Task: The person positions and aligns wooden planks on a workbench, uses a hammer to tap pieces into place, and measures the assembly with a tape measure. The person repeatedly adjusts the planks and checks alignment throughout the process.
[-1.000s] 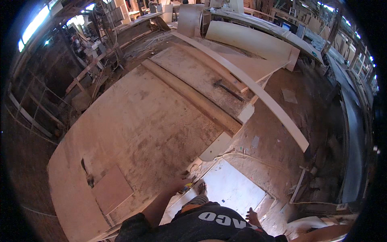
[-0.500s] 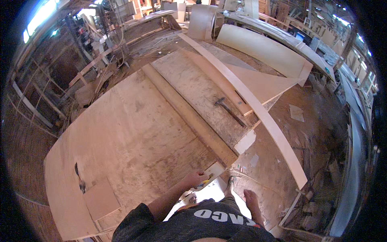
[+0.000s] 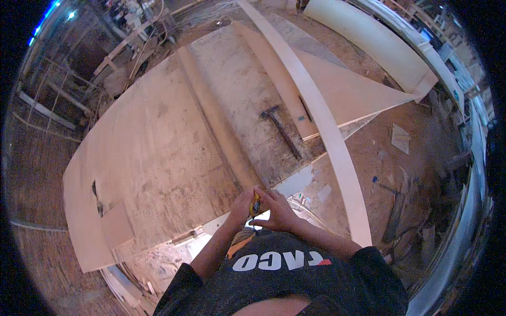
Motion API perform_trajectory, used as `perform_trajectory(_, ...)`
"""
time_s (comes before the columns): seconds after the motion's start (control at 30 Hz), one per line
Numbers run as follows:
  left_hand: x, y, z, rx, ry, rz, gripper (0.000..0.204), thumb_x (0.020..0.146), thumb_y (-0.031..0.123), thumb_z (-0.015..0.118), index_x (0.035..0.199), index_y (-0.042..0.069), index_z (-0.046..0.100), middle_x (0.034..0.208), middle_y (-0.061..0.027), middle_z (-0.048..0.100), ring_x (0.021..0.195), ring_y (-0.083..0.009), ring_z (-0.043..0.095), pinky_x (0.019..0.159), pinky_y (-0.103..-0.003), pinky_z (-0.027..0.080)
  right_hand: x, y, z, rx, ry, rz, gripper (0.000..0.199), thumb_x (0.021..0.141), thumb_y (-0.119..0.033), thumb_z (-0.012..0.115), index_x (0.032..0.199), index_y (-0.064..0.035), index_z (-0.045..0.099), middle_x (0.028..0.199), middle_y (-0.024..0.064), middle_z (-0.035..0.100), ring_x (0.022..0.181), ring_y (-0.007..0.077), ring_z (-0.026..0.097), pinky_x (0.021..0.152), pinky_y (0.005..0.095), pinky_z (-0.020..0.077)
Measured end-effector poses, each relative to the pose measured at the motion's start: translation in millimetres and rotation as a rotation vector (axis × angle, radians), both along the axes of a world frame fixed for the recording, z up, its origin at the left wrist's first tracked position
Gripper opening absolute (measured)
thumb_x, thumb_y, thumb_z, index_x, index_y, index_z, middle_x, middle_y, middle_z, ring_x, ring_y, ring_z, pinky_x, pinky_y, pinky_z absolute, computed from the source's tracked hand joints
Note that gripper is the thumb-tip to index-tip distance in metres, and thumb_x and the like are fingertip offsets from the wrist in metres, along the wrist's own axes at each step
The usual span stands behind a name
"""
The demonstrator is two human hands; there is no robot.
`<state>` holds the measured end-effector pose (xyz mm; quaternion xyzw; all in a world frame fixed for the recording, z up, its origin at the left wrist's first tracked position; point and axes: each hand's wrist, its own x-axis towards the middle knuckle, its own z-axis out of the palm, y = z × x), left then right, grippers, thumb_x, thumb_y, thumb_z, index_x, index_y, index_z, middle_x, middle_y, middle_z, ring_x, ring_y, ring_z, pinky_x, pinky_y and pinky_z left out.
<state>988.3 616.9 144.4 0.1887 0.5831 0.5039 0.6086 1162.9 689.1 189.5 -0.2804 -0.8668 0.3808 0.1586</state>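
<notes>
My left hand point(image 3: 243, 204) is closed around a yellow and black tape measure point(image 3: 256, 204) at the near end of a long narrow wooden strip point(image 3: 213, 113). Beside it, my right hand point(image 3: 279, 211) has its thumb stretched away from the fingers. Its fingertips reach the tape measure and the strip's end; whether they touch the blade is hidden. The strip lies across a large plywood sheet point(image 3: 142, 152). Right of the strip, a hammer point(image 3: 282, 131) rests on a dusty panel point(image 3: 232, 79).
A long curved pale board point(image 3: 316, 105) crosses the right side, over a triangular plywood piece point(image 3: 348, 89). A smaller plywood piece point(image 3: 118, 225) lies at the left. A dark-handled tool point(image 3: 392, 205) is on the floor, and a large pale sheet point(image 3: 374, 47) stands far right.
My right hand has come up from beside my body to join the left at the strip's end. My left hand has moved up and slightly left with the tape measure. The view has tilted down.
</notes>
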Motion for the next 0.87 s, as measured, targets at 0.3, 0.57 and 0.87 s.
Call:
perform_trajectory(0.3,10.7,14.1,3.5,0.004,-0.046,-0.034,0.055,0.107,0.042,0.055,0.148,0.004,0.053,0.131,-0.0123,0.063,0.115,-0.0210,0.064,0.097,-0.035,0.054,-13.0,91.3,0.5,-0.426,-0.043,0.052,0.080,0.070,-0.034,0.094,0.136,-0.0027,0.061,0.121,0.0190,0.069,0.106,0.0358,0.069,0.096,0.0433,0.0542)
perform_trajectory(0.57,-36.7,-35.9,1.5,-0.178,0.528,0.287,0.038,0.098,0.029,0.072,0.125,0.002,0.068,0.105,-0.0121,0.073,0.095,-0.0208,0.070,0.075,-0.035,0.060,8.3,308.9,-53.8,0.247,-0.264,-0.321,0.070,0.070,-0.027,0.092,0.132,-0.0062,0.064,0.120,0.0194,0.068,0.113,0.0391,0.064,0.098,0.0471,0.0517)
perform_trajectory(0.87,-60.7,-97.6,-25.7,-0.189,0.883,0.451,0.041,0.095,0.031,0.076,0.123,0.003,0.069,0.124,-0.0193,0.068,0.105,-0.0276,0.071,0.083,-0.039,0.058,-46.1,260.7,-104.3,0.264,-0.429,-0.196,0.060,0.081,-0.033,0.083,0.133,-0.0111,0.064,0.131,0.0243,0.065,0.124,0.0422,0.060,0.108,0.0460,0.0488)
